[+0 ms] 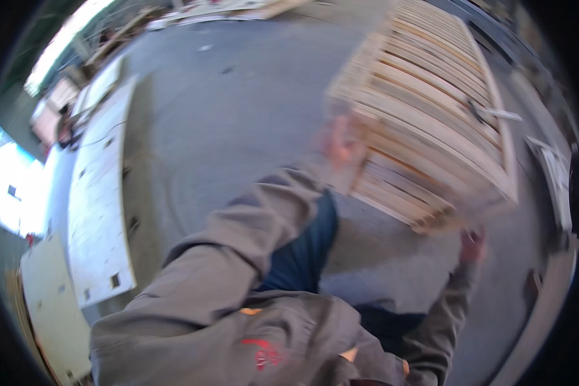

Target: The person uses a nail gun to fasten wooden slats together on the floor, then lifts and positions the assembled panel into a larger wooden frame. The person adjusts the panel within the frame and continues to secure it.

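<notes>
A large slatted wooden crate [424, 83] of pale planks stands on the floor ahead and to the right, its near end blurred. At its near left corner is my left hand [341, 145], which overlaps the wood. Motion smears those fingers, so their grip does not show clearly. My right hand [473, 246] is low by the near right corner, a little below the planks. It is blurred too, and whether it touches the crate cannot be told. On top of the slats lies a dark tool [475, 110] beside a pale strip [503, 114].
Long white panels [100, 199] with small square holes rest along the left side, with a cream panel [55, 309] nearer me. More boards [231, 9] lie at the far end. Pale lengths of material [553, 180] line the right edge. Grey floor [225, 116] lies between.
</notes>
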